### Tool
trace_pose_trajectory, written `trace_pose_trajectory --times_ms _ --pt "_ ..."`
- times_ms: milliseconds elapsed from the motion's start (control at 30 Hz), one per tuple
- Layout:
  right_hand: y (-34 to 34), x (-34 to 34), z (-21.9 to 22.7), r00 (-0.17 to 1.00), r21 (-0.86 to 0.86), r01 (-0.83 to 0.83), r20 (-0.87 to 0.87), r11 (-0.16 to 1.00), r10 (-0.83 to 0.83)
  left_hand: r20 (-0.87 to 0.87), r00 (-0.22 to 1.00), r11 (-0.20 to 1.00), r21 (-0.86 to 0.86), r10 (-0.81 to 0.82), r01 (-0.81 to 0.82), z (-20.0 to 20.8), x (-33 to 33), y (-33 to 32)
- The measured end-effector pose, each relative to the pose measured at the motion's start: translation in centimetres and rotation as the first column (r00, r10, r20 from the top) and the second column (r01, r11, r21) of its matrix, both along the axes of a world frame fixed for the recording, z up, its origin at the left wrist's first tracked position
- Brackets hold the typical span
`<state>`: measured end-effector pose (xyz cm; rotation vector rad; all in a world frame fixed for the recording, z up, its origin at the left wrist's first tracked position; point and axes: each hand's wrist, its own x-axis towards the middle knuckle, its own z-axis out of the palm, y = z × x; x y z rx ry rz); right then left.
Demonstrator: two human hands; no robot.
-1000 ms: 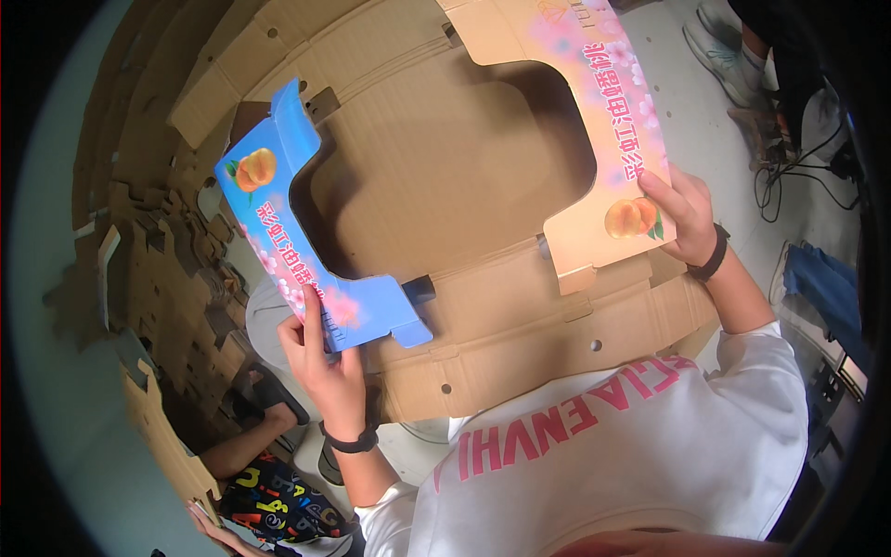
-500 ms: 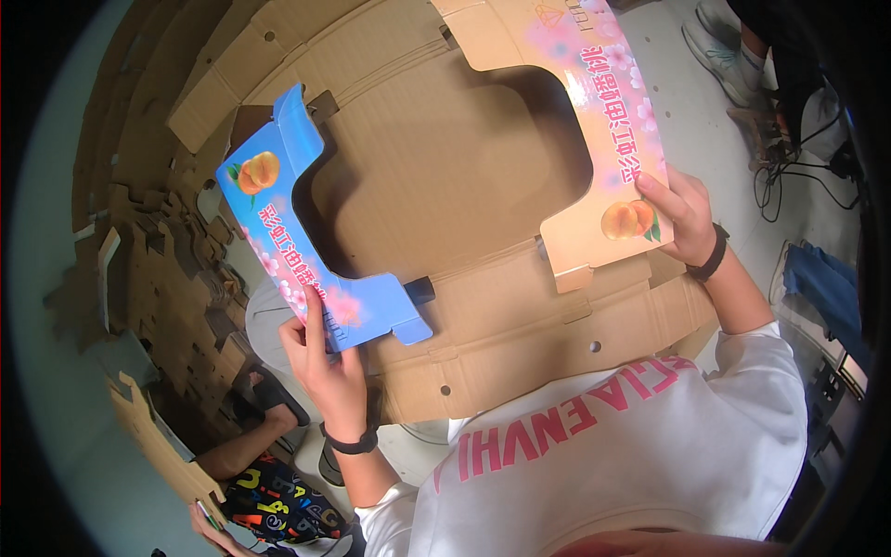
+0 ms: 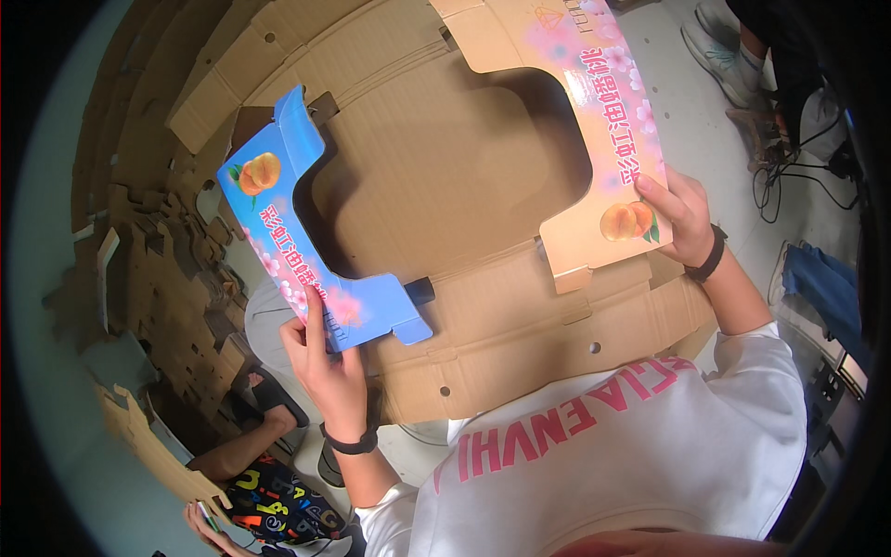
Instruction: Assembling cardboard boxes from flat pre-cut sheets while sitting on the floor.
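Observation:
A large unfolded cardboard carton (image 3: 445,158) lies plain brown side up in front of me. Over its left side stands a blue printed cardboard flap (image 3: 278,200) with peaches and pink blossoms. A peach-orange printed flap (image 3: 566,227) with a similar pattern stands over the right side. Each flap has a curved cutout facing the middle. My left hand (image 3: 320,357) is closed on the lower outer edge of the blue flap, fingers on the printed face. My right hand (image 3: 684,212) pinches the outer edge of the orange flap, thumb on its face.
Many brown cardboard pieces (image 3: 176,269) are heaped at the left. At lower left a co-worker's arm (image 3: 246,444) shows beside another cardboard piece (image 3: 153,441). Another person's shoes (image 3: 729,60), black cables (image 3: 803,176) and blue cloth (image 3: 821,292) are at the right.
My hands and both flaps stay almost still. At lower left, the co-worker's arm and cardboard piece have shifted slightly.

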<state>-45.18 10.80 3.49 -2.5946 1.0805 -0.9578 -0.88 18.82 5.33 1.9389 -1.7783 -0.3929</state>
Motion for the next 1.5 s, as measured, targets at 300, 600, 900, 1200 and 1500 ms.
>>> trace_pose_trajectory --times_ms 300,600,900,1200,1500 --pt "3.1 -3.3 -5.0 0.633 0.541 0.012 0.646 0.841 -0.426 -0.363 0.755 0.834 0.326 0.546 -0.445 -2.6 5.1 1.8" --pt "0.8 -11.8 -9.2 0.132 0.761 -0.482 0.553 0.434 -0.823 -0.907 0.129 0.915 0.389 0.401 -0.107 -3.6 8.6 0.0" --pt "11.7 -9.2 -12.5 0.376 0.695 -0.717 0.456 0.058 -0.807 -0.957 -0.162 0.953 0.266 0.242 -0.146 -5.7 9.0 1.6" --pt "14.5 2.7 -4.3 0.196 0.653 -0.73 0.486 0.204 -0.852 -0.94 -0.049 0.934 0.341 0.338 -0.11 -5.8 4.5 1.3" --pt "5.9 -0.4 -0.6 0.346 0.835 -0.369 0.531 0.408 -0.773 -0.871 0.073 0.863 0.464 0.485 -0.2 -8.5 0.9 2.3"
